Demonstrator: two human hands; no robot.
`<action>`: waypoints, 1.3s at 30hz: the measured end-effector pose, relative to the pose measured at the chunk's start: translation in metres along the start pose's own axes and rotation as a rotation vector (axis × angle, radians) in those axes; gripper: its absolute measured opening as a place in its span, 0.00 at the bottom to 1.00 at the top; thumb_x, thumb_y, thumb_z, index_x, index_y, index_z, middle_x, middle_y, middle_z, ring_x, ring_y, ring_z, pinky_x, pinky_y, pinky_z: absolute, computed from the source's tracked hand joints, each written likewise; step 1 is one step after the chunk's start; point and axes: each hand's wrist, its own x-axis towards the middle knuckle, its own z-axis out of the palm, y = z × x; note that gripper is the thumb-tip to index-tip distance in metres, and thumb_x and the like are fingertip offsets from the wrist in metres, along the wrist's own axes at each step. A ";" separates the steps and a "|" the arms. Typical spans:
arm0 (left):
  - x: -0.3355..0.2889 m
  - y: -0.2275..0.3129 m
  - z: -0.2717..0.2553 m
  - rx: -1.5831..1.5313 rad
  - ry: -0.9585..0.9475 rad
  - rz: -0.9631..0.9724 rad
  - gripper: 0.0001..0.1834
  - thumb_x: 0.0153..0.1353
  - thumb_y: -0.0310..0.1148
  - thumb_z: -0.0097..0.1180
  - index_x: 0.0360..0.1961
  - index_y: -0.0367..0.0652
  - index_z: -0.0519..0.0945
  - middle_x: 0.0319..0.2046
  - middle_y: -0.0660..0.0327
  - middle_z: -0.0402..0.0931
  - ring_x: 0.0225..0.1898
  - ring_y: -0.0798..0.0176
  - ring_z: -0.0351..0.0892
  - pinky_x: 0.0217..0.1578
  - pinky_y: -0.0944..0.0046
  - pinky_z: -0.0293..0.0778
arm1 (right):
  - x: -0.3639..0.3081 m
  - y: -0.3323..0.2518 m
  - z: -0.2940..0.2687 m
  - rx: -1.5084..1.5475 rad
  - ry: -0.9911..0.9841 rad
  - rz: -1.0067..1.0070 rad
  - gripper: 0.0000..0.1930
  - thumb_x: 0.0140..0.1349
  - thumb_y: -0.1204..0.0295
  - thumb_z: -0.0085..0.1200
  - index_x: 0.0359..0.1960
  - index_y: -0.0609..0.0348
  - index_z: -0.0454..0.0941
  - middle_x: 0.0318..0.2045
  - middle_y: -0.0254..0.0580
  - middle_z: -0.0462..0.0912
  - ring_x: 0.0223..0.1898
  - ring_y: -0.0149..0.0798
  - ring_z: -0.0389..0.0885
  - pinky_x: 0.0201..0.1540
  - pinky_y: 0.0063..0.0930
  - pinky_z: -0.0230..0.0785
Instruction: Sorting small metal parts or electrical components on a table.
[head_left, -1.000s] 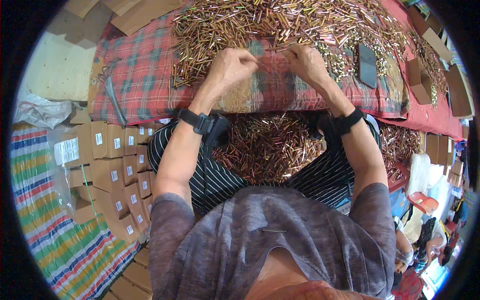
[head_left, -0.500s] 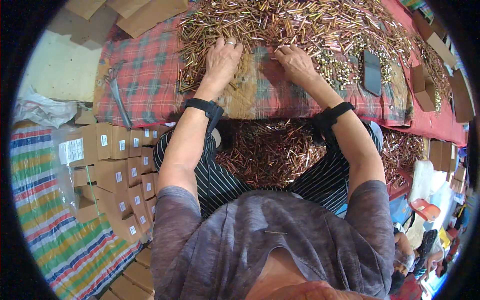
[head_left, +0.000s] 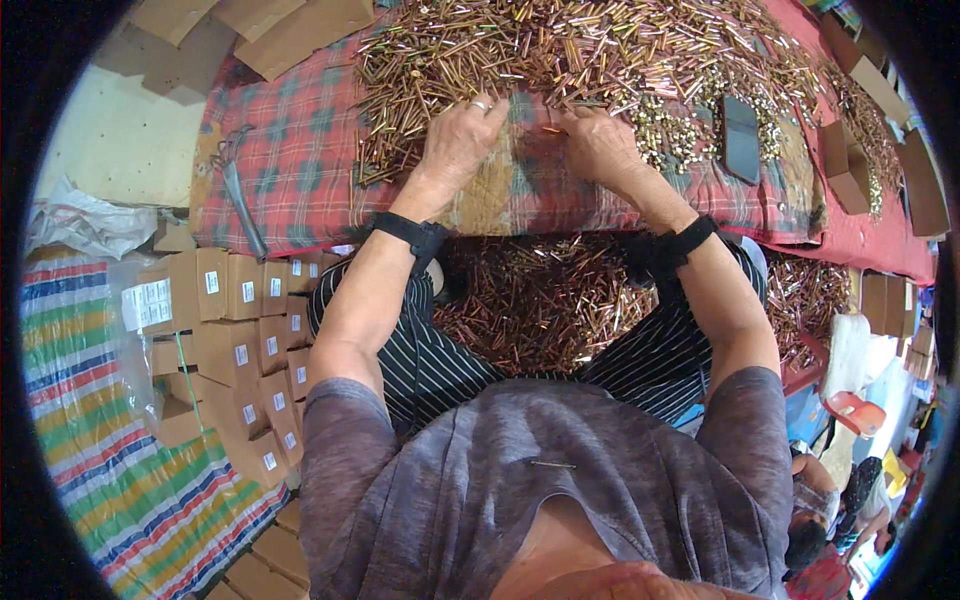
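Slim copper-coloured metal rods [head_left: 430, 60] lie in a wide heap over a red plaid cloth [head_left: 290, 150]. My left hand [head_left: 462, 145] is at the heap's near edge, palm down, its fingers curled; a ring is on one finger. What those fingers hold, if anything, is hidden beneath them. Across a small gap, my right hand [head_left: 600, 145] is closed, with a short copper-coloured rod [head_left: 553, 130] showing at its fingertips. Right beside it lies a pile of small shiny brass-coloured pieces [head_left: 680, 135], too small to name.
A dark phone [head_left: 740, 140] rests on the right of the brass-coloured pile. At the cloth's left lies a long metal hand tool [head_left: 238, 200]. Labelled cardboard boxes [head_left: 225, 350] are stacked at lower left. More rods [head_left: 540, 310] fill the space between my legs. Other people [head_left: 820, 490] are at far right.
Both hands have drawn back a little toward me from the heap; the left has also shifted right. The fingers of the left hand are more curled now, and a rod shows at the right fingertips.
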 end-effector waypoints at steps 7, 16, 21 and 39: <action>-0.004 0.008 0.019 -0.215 0.010 -0.169 0.13 0.51 0.26 0.55 0.40 0.42 0.78 0.29 0.56 0.75 0.28 0.57 0.78 0.27 0.61 0.74 | -0.006 -0.006 -0.015 0.249 0.003 0.167 0.14 0.49 0.74 0.47 0.40 0.55 0.75 0.35 0.50 0.79 0.37 0.51 0.78 0.39 0.40 0.71; 0.006 0.018 -0.002 -1.500 0.089 -0.987 0.15 0.59 0.32 0.53 0.47 0.39 0.76 0.30 0.65 0.76 0.26 0.75 0.73 0.24 0.77 0.68 | -0.010 -0.005 -0.027 0.609 -0.017 0.116 0.14 0.51 0.73 0.51 0.41 0.59 0.76 0.30 0.54 0.79 0.34 0.53 0.78 0.37 0.40 0.70; 0.003 0.022 -0.011 -1.739 -0.002 -1.011 0.18 0.63 0.32 0.47 0.53 0.36 0.70 0.28 0.66 0.74 0.24 0.77 0.69 0.22 0.78 0.64 | -0.012 -0.015 -0.034 0.557 0.028 0.132 0.12 0.54 0.75 0.49 0.40 0.65 0.76 0.32 0.51 0.80 0.34 0.43 0.80 0.37 0.33 0.71; 0.001 0.034 -0.020 -1.713 -0.199 -0.859 0.12 0.56 0.24 0.48 0.39 0.28 0.75 0.23 0.68 0.67 0.22 0.78 0.58 0.20 0.78 0.53 | -0.016 -0.029 -0.038 0.380 0.220 -0.025 0.12 0.48 0.76 0.53 0.38 0.58 0.73 0.29 0.48 0.73 0.34 0.51 0.75 0.35 0.39 0.70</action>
